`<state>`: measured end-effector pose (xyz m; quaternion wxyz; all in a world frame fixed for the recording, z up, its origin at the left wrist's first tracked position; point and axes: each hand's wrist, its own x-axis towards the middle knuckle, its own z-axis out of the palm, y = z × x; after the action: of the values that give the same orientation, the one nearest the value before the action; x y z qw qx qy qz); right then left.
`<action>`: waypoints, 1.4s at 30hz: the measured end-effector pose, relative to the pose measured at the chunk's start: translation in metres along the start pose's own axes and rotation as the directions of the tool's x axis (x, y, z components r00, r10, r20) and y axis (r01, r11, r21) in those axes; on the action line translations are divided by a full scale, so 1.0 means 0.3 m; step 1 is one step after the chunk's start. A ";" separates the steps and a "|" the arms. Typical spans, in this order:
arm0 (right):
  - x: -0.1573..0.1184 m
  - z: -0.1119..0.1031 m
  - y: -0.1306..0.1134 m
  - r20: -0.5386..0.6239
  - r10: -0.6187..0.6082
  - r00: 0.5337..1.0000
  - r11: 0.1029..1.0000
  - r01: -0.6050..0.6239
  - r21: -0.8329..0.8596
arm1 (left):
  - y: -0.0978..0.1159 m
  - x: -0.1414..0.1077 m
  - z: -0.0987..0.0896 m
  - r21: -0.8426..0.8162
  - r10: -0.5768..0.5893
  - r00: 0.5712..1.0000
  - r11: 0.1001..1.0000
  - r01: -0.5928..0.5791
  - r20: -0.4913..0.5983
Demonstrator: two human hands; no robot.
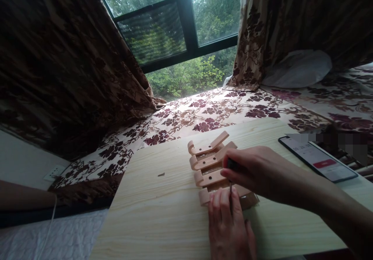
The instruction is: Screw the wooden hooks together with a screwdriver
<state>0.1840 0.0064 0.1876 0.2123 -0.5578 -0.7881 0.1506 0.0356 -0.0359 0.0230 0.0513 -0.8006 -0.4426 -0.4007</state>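
A wooden hook rack (210, 177) lies on the table, made of several pale, curved hooks set side by side with dark screws in them. My right hand (252, 168) is closed around the black handle of a screwdriver (231, 186), whose thin shaft points down at the nearest hook (204, 198). My left hand (229, 225) presses its fingers onto that same hook, on both sides of the shaft. The screwdriver's tip is hidden among the left fingers, so I cannot see whether it sits in a screw.
The light wooden table (151, 213) carries a small dark sliver (161, 174) left of the rack. A phone (317, 159) with a lit screen lies at the right. Behind are a floral-covered ledge (201, 114), patterned curtains (253, 38) and a white plastic bag (300, 68).
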 end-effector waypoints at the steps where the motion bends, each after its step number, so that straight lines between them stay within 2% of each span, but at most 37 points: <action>1: -0.003 -0.009 -0.005 0.028 -0.029 0.999 1.000 0.029 0.006 | 0.001 0.000 0.001 -0.006 0.001 1.000 1.000 -0.001 0.005; 5: -0.017 -0.020 -0.014 0.068 -0.117 0.991 0.993 0.115 0.031 | 0.000 -0.001 -0.004 -0.003 -0.010 1.000 1.000 0.010 -0.021; 7: -0.017 -0.007 -0.007 0.047 -0.095 0.994 0.995 0.094 0.018 | -0.005 -0.002 -0.009 0.009 0.005 1.000 1.000 -0.004 -0.014; 11: -0.007 0.016 0.012 0.011 -0.009 1.000 1.000 0.009 -0.029 | -0.015 -0.001 -0.021 0.061 0.061 0.995 0.996 -0.066 0.085; 13: -0.004 0.010 0.012 0.012 -0.010 1.000 0.999 0.010 -0.045 | -0.015 0.001 -0.022 0.058 0.058 0.996 0.996 -0.062 0.072; 17: -0.011 -0.022 -0.011 0.043 -0.113 0.993 0.994 0.113 0.005 | -0.005 0.003 -0.017 0.021 0.015 1.000 1.000 -0.014 -0.009; 20: -0.014 -0.021 -0.022 0.049 -0.170 0.984 0.984 0.168 0.058 | 0.000 0.001 -0.019 0.056 0.018 1.000 0.998 -0.018 0.010; 25: 0.002 0.023 0.002 0.001 -0.058 0.998 0.998 0.058 -0.015 | -0.006 0.001 -0.021 0.053 0.030 0.999 0.998 -0.032 0.030; 28: 0.006 0.022 0.009 -0.024 -0.051 0.998 0.997 0.050 -0.060 | -0.006 0.004 -0.017 0.047 0.038 0.999 0.998 -0.039 0.021; 33: 0.008 -0.027 -0.023 0.025 -0.201 0.979 0.979 0.202 -0.010 | 0.006 0.009 -0.018 0.007 0.002 1.000 1.000 -0.002 0.001; 35: 0.014 -0.034 -0.028 0.047 -0.226 0.973 0.974 0.227 -0.016 | 0.007 0.007 -0.020 -0.001 -0.010 1.000 1.000 0.010 -0.007; 40: 0.032 -0.007 0.003 -0.022 -0.077 0.997 0.985 0.072 -0.160 | -0.010 0.003 -0.036 0.042 0.038 0.995 0.998 -0.042 0.089; 42: 0.034 -0.003 0.009 -0.033 -0.069 0.997 0.981 0.062 -0.182 | -0.016 0.005 -0.046 0.076 0.056 0.990 0.995 -0.067 0.131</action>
<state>0.1838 0.0170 0.1888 0.1812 -0.5514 -0.8121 0.0603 0.0242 -0.0378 0.0321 0.0670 -0.8353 -0.4357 -0.3284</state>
